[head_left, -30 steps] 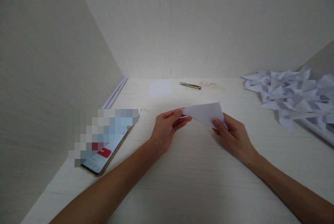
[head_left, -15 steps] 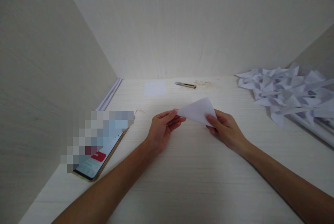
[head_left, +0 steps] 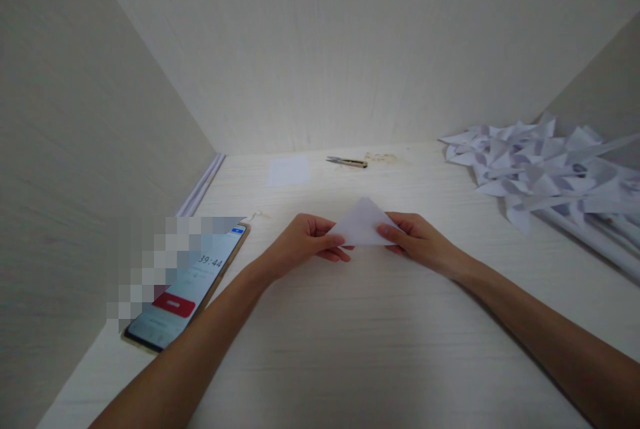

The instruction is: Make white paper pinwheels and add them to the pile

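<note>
A white sheet of paper folded into a triangle [head_left: 364,223] is held between both hands, its point facing away from me and its long edge towards me. My left hand [head_left: 307,240] pinches the left corner, thumb on top and fingers beneath. On the right corner, my right hand [head_left: 415,237] grips in the same way, with its thumb pressed on the paper. The fingertips under the paper are partly hidden.
Thread snips [head_left: 347,162] and a flat paper square [head_left: 289,170] lie near the back wall. At left are a phone [head_left: 200,282] and thin white rolls [head_left: 201,185]. Several paper pinwheels [head_left: 540,165] are heaped at right, with white paper tubes [head_left: 590,242] by them.
The folded paper has turned so that its long edge lies level towards me. My left hand has shifted a little left and down. The whole view has shifted slightly.
</note>
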Motion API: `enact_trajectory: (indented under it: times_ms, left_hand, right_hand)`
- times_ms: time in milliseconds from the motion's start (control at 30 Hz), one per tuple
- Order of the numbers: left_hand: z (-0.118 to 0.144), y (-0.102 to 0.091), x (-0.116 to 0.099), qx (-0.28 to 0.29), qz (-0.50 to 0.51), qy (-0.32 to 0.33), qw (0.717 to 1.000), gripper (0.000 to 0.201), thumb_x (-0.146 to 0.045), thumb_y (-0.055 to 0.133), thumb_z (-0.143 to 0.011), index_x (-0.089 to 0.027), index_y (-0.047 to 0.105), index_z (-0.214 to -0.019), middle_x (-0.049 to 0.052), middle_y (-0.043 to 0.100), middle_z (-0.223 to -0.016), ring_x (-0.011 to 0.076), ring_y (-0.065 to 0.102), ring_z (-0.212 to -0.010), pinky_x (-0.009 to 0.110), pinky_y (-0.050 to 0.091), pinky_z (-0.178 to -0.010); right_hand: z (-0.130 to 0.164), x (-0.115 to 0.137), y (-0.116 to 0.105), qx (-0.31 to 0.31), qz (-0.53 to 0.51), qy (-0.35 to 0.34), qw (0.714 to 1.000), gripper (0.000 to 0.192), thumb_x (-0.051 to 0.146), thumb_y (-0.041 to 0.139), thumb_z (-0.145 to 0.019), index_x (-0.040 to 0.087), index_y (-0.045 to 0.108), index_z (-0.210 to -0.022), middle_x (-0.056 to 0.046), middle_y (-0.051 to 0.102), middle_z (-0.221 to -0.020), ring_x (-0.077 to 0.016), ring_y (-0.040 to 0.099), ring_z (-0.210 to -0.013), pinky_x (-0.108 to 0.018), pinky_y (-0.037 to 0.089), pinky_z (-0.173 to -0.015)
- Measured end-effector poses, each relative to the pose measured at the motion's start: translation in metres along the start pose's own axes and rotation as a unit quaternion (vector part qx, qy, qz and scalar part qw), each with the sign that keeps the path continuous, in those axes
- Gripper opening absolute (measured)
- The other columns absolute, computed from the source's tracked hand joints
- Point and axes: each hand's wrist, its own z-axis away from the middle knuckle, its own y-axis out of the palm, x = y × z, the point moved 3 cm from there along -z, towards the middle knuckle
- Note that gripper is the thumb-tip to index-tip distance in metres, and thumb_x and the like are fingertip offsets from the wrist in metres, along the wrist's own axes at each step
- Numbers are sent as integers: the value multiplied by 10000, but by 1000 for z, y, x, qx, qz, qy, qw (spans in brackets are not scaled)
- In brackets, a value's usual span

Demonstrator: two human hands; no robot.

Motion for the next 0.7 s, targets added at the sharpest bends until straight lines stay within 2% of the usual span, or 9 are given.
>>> enact_trajectory:
  times_ms: [167,267,400,500,600,700]
  left_hand:
    - [-3,4,6,-11,9,-23,1000,118,-214,645,-671,-108,684,-707,104,704,-728,121,649,-578,173,498,-541]
    - [-4,0,8,-35,6,-31,999,136,-223,631,-688,-101,676,-726,98,706,-762,115,649,-592,189,508,-579]
    - [-7,-9,10,-64,12,-16,998,170,-250,631,-693,-104,670,-772,99,705,-815,109,650,-623,192,513,-610]
    - [-8,-14,12,-80,24,5,996,196,-270,636,-688,-109,670,-796,99,705,-826,109,652,-640,168,507,-584]
    - [-8,-12,12,-93,31,15,995,200,-276,633,-690,-115,672,-802,98,704,-838,107,653,-640,154,500,-564]
    - [-7,-4,11,-96,33,11,995,180,-260,622,-700,-115,673,-793,93,707,-813,105,652,-629,149,495,-553]
  right_hand:
    - [-1,-2,-3,-13,-22,8,1000,334,452,486,-779,144,512,-654,58,390,-504,-45,319,-432,-188,204,-389]
    - [-1,-4,-7,-51,-105,20,993,332,456,548,-738,137,528,-645,47,468,-475,-35,352,-390,-173,220,-361]
    - [-2,-8,-14,-104,-270,34,957,347,442,662,-632,117,617,-747,-27,628,-591,-63,513,-445,-160,353,-383]
    - [-3,-10,-14,-116,-362,43,924,358,377,747,-535,143,652,-788,-54,686,-727,-124,632,-629,-175,469,-493]
    - [-3,-8,-5,-93,-404,43,909,334,345,749,-545,144,668,-798,-68,696,-832,-162,647,-803,-202,516,-624]
    - [-3,-5,8,-78,-441,38,893,285,339,730,-582,133,673,-771,-67,702,-811,-144,648,-787,-211,521,-678]
